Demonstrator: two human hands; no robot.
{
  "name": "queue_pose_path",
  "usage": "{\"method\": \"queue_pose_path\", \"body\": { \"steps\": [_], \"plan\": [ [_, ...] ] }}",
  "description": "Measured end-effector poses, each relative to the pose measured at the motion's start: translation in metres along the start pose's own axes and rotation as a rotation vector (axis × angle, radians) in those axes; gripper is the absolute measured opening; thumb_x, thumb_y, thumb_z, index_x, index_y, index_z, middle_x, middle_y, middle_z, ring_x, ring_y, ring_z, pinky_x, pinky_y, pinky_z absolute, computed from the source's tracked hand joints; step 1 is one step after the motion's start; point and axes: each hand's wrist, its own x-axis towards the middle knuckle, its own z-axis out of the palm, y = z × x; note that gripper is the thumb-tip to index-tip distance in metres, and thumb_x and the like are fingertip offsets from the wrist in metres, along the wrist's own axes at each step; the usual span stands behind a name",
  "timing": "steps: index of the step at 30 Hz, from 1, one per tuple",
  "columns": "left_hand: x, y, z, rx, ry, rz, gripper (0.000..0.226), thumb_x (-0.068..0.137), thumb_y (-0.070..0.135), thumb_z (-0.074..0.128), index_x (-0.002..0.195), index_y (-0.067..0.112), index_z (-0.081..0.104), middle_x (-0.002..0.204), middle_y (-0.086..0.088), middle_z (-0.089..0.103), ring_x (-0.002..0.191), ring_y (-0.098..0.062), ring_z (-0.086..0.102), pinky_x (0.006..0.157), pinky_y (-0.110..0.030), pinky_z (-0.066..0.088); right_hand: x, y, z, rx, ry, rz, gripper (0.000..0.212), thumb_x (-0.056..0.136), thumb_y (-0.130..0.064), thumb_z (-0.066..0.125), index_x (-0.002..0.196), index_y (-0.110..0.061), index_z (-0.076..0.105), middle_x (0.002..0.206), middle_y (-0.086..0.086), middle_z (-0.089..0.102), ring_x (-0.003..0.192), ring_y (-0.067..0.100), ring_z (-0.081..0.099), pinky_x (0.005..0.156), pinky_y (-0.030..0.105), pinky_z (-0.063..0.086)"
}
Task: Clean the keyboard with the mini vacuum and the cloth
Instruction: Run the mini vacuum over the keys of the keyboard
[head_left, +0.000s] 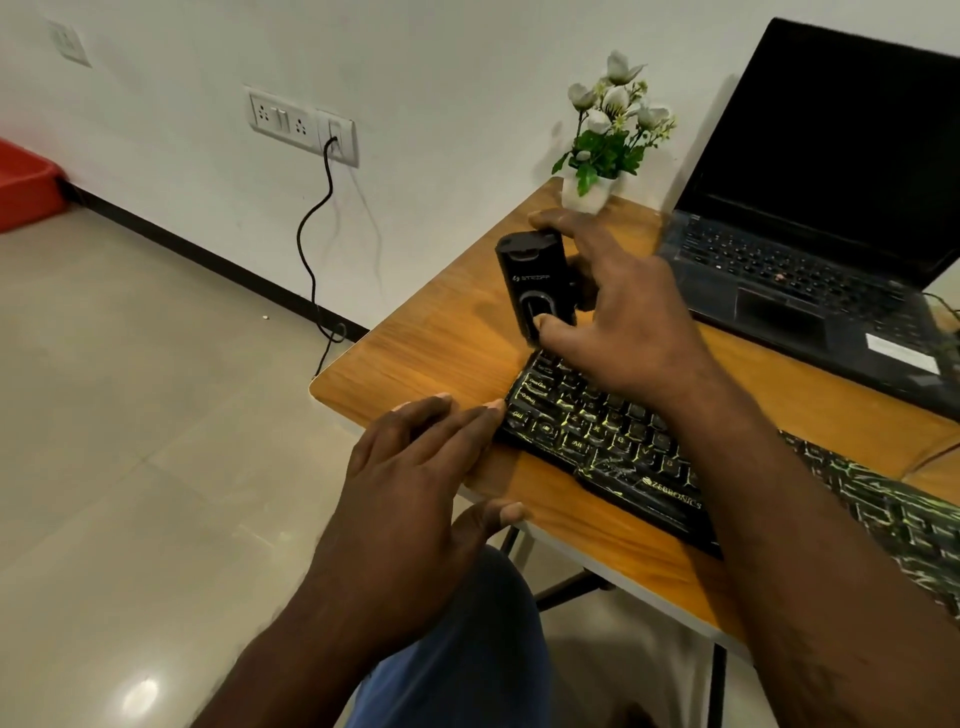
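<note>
Keyboard cleaning: a right hand (618, 317) curls round a black mini vacuum (530, 275), thumb at its oval panel, over the far left corner of a keyboard (613, 441) marked "ZEBRONICS" on the wooden table (431, 353). The left hand (410, 478) lies flat, its straight fingers touching the keyboard's left edge. The vacuum looks light, rigid and smooth, probably best gripped mid-barrel. Its white logo is too blurred to read. No cloth is in view.

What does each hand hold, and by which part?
The right hand grips the mini vacuum around its body, thumb on its lower front. The left hand lies flat, holding nothing.
</note>
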Motion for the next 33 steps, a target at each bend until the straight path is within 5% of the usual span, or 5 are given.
{"method": "queue_pose_path", "body": {
  "steps": [5, 20, 25, 29, 33],
  "plan": [
    [0.000, 0.000, 0.000, 0.004, -0.026, -0.004, 0.077, 0.088, 0.079, 0.031, 0.157, 0.046, 0.024, 0.147, 0.037, 0.023, 0.144, 0.009, 0.002, 0.116, -0.034, 0.013, 0.002, 0.003, 0.003, -0.107, 0.020, -0.002, 0.085, 0.083, -0.021, 0.081, 0.149, -0.047, 0.036, 0.122, 0.004, 0.071, 0.103, 0.020, 0.071, 0.074, 0.038, 0.065],
    [0.001, -0.003, -0.002, -0.006, -0.072, 0.014, 0.077, 0.088, 0.080, 0.030, 0.158, 0.046, 0.022, 0.155, 0.030, 0.030, 0.150, -0.002, 0.009, 0.118, -0.034, 0.010, -0.007, 0.009, -0.005, 0.196, -0.108, 0.001, 0.079, 0.080, -0.023, 0.085, 0.148, -0.038, 0.047, 0.119, -0.007, 0.069, 0.097, 0.007, 0.071, 0.078, 0.027, 0.063],
    [0.002, -0.001, -0.005, -0.001, -0.098, 0.013, 0.081, 0.086, 0.080, 0.029, 0.159, 0.045, 0.019, 0.159, 0.024, 0.033, 0.151, -0.003, 0.007, 0.116, -0.029, 0.004, -0.008, 0.010, -0.002, 0.132, 0.030, 0.028, 0.079, 0.080, -0.019, 0.083, 0.148, -0.036, 0.045, 0.120, -0.002, 0.071, 0.088, 0.006, 0.072, 0.072, 0.030, 0.065],
    [0.002, -0.001, -0.005, -0.006, -0.101, 0.014, 0.082, 0.086, 0.081, 0.029, 0.159, 0.044, 0.022, 0.160, 0.023, 0.034, 0.151, -0.004, 0.009, 0.117, -0.031, 0.007, -0.012, 0.011, -0.004, 0.219, -0.056, 0.026, 0.078, 0.079, -0.020, 0.085, 0.147, -0.034, 0.048, 0.110, -0.007, 0.070, 0.086, 0.010, 0.072, 0.075, 0.031, 0.064],
    [0.008, -0.001, -0.015, -0.041, -0.094, 0.011, 0.080, 0.081, 0.080, 0.042, 0.153, 0.045, 0.037, 0.146, 0.024, 0.048, 0.141, -0.003, 0.025, 0.108, -0.031, 0.016, -0.008, 0.019, -0.005, 0.267, 0.085, 0.104, 0.073, 0.083, -0.019, 0.081, 0.146, -0.035, 0.047, 0.106, -0.010, 0.068, 0.084, 0.001, 0.071, 0.067, 0.019, 0.060]
  ]
}}
